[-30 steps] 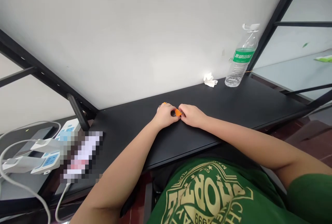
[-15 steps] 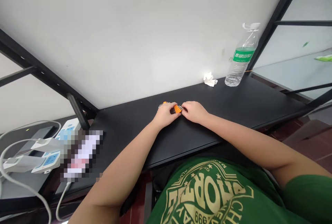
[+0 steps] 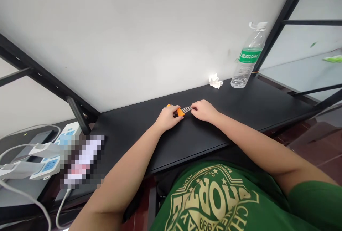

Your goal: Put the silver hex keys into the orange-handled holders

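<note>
My left hand (image 3: 166, 118) is closed around an orange holder (image 3: 181, 112) of a hex key set, just above the black desk. Several thin metal hex keys (image 3: 186, 109) stick out of the holder to the right, and more ends show past the far side of my left hand. At the tips of those keys, the fingers of my right hand (image 3: 205, 110) pinch one key, its far end hidden by the fingers.
A water bottle (image 3: 247, 56) with a green label stands at the back right, beside a crumpled tissue (image 3: 215, 81). On the left are a blurred-out phone (image 3: 84, 161), a power strip (image 3: 50, 165) and white cables (image 3: 26, 193). A wall (image 3: 149, 38) rises behind the desk (image 3: 213, 134).
My right hand has moved a little right, away from the holder, and more length of the hex keys shows between the hands. My left hand keeps its grip.
</note>
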The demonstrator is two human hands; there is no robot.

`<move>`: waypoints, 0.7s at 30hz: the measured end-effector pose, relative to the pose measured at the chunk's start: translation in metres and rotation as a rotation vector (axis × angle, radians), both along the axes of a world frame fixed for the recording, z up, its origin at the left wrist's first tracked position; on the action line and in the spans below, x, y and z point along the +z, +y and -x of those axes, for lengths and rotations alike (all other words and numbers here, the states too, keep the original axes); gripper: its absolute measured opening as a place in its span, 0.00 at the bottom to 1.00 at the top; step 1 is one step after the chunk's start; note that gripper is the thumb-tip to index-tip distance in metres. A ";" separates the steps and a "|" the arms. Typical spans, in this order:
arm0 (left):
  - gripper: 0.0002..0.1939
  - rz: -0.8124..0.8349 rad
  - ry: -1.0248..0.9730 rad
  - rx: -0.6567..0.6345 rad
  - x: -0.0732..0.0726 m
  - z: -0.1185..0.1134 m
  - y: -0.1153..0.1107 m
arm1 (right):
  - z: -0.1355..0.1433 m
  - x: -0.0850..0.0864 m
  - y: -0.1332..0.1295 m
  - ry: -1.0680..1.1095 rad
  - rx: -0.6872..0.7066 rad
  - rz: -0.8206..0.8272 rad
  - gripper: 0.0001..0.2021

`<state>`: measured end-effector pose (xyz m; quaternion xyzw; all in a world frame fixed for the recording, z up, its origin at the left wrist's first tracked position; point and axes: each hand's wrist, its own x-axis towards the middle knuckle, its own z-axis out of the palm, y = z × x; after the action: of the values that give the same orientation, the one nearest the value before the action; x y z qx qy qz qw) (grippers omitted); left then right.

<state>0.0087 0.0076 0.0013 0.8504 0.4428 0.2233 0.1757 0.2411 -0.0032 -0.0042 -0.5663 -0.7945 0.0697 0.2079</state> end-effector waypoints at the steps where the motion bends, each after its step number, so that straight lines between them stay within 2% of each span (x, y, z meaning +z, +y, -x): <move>1: 0.11 -0.005 0.007 0.002 0.000 0.000 0.000 | -0.001 0.001 0.000 -0.005 -0.010 -0.012 0.12; 5: 0.11 -0.015 0.010 0.056 0.000 0.007 0.004 | -0.016 0.004 0.007 0.020 -0.102 -0.004 0.11; 9: 0.14 -0.012 -0.003 0.060 -0.001 0.014 0.008 | -0.035 0.006 0.015 0.037 -0.159 0.189 0.08; 14: 0.22 0.013 0.014 0.089 -0.003 0.013 0.009 | -0.047 0.004 0.020 -0.010 -0.179 0.238 0.02; 21: 0.25 0.035 0.019 0.115 -0.003 0.012 0.009 | -0.060 0.001 0.024 0.019 -0.114 0.302 0.04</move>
<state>-0.0037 0.0168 -0.0020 0.8224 0.4964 0.2170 0.1733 0.3007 0.0207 -0.0035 -0.6346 -0.7396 0.1818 0.1313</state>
